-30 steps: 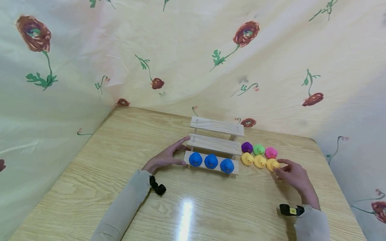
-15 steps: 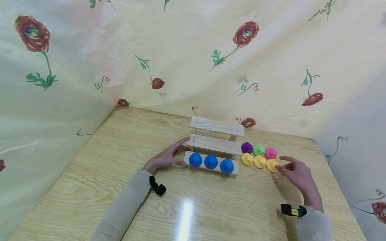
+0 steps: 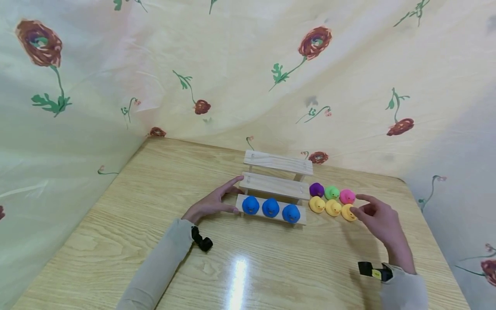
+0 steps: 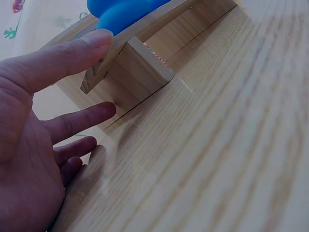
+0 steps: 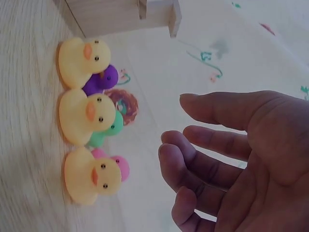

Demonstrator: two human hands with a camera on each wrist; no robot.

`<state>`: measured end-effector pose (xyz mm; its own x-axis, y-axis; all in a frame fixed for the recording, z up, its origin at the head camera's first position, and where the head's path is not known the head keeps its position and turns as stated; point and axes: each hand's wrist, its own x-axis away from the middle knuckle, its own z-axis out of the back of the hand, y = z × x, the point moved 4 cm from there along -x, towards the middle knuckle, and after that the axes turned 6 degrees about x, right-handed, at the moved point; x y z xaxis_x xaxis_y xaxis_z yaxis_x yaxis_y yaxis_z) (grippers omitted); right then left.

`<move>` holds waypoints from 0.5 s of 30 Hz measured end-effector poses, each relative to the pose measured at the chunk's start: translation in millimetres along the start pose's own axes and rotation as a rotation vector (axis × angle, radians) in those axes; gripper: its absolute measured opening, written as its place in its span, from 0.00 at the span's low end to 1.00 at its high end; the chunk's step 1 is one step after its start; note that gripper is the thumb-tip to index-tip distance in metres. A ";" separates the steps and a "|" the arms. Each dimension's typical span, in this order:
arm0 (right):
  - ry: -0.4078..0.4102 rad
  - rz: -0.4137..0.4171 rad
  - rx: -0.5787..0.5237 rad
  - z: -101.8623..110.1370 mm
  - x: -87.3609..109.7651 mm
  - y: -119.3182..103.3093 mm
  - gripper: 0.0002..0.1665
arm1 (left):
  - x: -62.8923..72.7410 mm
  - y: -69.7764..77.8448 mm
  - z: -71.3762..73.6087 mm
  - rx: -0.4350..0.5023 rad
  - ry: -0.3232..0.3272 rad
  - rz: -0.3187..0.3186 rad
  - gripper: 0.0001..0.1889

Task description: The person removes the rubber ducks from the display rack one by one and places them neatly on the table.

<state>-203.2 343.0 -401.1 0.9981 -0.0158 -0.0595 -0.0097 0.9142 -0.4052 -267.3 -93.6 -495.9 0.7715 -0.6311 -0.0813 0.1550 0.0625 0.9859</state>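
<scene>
A three-step wooden stand (image 3: 274, 186) carries three blue rubber ducks (image 3: 271, 208) in a row on its lowest step. My left hand (image 3: 211, 204) is at the stand's left end. Its thumb touches the lowest step's edge in the left wrist view, and its fingers extend beside the stand's side. Right of the stand sit three yellow rubber ducks (image 3: 333, 207), with a purple duck (image 3: 316, 190), a green duck (image 3: 332, 193) and a pink duck (image 3: 347, 196) behind. My right hand (image 3: 381, 221) hovers by the rightmost yellow duck (image 5: 91, 176), fingers loosely bent and holding nothing.
The stand's upper two steps are bare wood. A light wood table (image 3: 294, 262) lies under everything. Flower-patterned cloth (image 3: 232, 64) hangs along the back and both sides, close behind the stand.
My right hand has come away from the rightmost yellow duck, drawn back slightly right, then shifted forward so its index finger nears the pink duck. The left hand stays put.
</scene>
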 end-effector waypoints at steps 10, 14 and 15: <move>0.033 0.132 -0.027 -5.3 2.7 -37.7 0.25 | 0.1 0.3 0.0 -0.002 0.001 0.011 0.53; 0.038 0.164 -0.029 -9.6 2.5 -49.5 0.23 | -0.2 -0.1 0.4 -0.002 0.006 0.017 0.53; 0.034 0.170 -0.028 -11.0 2.3 -52.3 0.23 | -0.3 -0.3 0.6 -0.002 0.006 0.017 0.53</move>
<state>-201.1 290.7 -390.1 0.9794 0.1236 -0.1599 -0.1800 0.8933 -0.4119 -267.9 -93.9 -496.1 0.7778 -0.6251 -0.0657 0.1432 0.0744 0.9869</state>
